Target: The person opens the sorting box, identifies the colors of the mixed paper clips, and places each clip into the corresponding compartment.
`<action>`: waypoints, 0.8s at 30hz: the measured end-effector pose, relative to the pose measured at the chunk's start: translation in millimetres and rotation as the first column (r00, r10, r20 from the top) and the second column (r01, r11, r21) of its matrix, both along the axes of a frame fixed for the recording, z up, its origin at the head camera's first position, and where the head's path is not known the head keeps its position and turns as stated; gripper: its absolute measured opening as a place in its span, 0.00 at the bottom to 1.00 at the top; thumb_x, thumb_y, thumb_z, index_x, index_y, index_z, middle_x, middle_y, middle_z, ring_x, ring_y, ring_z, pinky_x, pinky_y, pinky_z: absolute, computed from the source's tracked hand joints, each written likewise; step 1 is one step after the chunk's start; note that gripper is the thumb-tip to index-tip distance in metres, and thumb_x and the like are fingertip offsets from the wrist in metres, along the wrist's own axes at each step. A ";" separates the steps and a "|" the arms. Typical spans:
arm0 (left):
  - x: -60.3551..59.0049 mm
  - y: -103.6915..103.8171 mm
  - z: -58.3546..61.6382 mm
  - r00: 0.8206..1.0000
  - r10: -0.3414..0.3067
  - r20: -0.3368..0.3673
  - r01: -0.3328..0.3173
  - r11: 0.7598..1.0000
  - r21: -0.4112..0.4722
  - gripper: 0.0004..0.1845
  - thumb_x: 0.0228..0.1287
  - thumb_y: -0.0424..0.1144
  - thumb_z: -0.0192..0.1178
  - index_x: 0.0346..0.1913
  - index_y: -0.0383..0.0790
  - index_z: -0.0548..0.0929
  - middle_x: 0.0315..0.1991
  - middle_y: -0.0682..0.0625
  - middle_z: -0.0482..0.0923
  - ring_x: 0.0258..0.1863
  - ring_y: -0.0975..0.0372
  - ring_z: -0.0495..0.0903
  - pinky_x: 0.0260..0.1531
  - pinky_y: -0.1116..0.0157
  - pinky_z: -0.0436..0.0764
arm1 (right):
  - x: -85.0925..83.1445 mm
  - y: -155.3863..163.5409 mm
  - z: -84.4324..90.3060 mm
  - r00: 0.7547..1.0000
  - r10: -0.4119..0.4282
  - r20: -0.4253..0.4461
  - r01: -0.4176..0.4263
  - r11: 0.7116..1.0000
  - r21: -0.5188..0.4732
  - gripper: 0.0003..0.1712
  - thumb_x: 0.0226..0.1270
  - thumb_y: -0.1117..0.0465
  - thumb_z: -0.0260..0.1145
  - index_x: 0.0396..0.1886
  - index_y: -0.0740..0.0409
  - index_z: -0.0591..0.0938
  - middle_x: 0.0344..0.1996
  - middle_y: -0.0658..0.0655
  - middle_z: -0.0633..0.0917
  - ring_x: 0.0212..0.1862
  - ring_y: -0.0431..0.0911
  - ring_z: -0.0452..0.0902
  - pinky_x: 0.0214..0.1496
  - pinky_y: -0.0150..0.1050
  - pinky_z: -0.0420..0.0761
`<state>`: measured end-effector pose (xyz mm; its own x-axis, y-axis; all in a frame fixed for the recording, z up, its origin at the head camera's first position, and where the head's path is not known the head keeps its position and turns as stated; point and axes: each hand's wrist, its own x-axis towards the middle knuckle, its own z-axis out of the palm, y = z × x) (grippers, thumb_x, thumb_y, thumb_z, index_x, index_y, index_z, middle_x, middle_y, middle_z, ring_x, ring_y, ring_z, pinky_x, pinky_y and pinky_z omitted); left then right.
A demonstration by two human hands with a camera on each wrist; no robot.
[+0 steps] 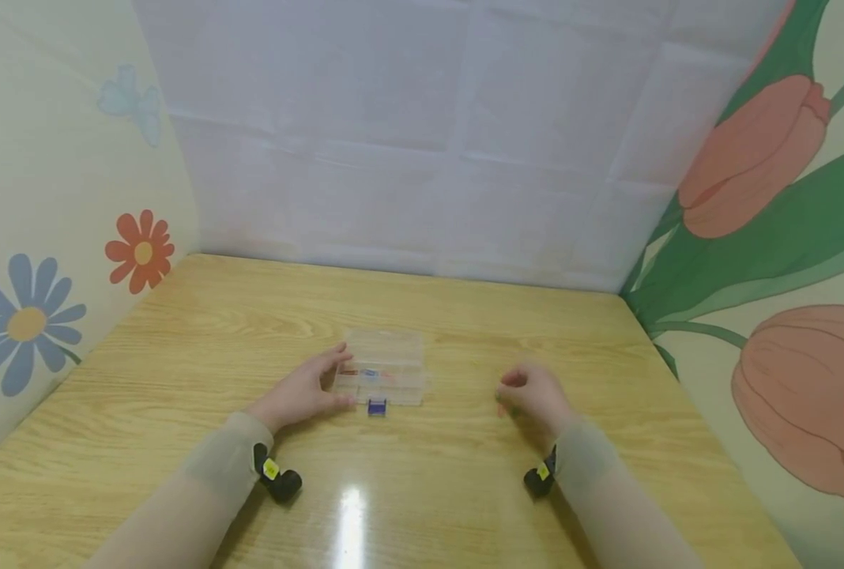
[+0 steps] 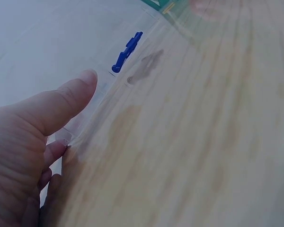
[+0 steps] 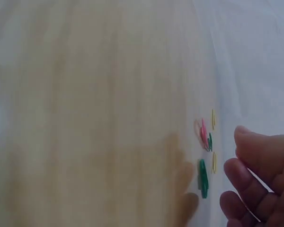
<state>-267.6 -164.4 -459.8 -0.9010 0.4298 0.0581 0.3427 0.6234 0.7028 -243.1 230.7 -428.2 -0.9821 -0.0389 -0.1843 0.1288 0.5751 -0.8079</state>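
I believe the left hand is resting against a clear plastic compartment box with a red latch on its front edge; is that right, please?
Not quite: the latch is blue, not red, as the head view shows and the left wrist view confirms. The rest holds: the left hand does rest against the side of the clear plastic compartment box on the wooden table.

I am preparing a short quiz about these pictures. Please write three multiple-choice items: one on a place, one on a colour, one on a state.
1. Where is the clear plastic box?
A. on the wooden table, at the left hand
B. on the floor
C. under the right hand

2. What colour is the box's latch?
A. red
B. blue
C. yellow

3. What is the left hand doing?
A. lifting the box high
B. touching the box's side
C. resting away from it

Answers: 1 A, it lies on the table at the fingertips. 2 B, the clip shows blue. 3 B, thumb lies against the edge.
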 end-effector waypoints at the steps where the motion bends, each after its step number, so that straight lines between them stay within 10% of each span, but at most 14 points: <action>1: 0.0 -0.2 0.3 1.000 -0.001 -0.003 0.001 1.000 -0.003 0.47 0.52 0.59 0.69 0.72 0.41 0.63 0.77 0.48 0.46 0.73 0.44 0.47 0.68 0.40 0.49 | 2.2 0.8 -0.5 1.000 -0.001 0.009 0.001 1.000 -0.008 0.11 0.62 0.62 0.67 0.43 0.60 0.80 0.34 0.56 0.84 0.41 0.49 0.79 0.53 0.49 0.74; 24: -2.7 -1.2 -3.9 1.000 -0.003 -0.018 0.003 1.000 -0.015 0.47 0.53 0.58 0.69 0.72 0.41 0.63 0.77 0.47 0.46 0.73 0.44 0.47 0.68 0.41 0.49 | 12.7 -2.8 -7.3 0.999 0.046 0.000 -0.045 0.985 0.165 0.11 0.56 0.61 0.73 0.38 0.56 0.83 0.37 0.52 0.83 0.41 0.47 0.77 0.49 0.46 0.78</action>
<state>-270.3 -165.6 -463.7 -0.8987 0.4333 0.0677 0.3570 0.6329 0.6870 -230.4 228.0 -435.5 -0.9807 -0.0531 -0.1883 0.0965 0.7059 -0.7017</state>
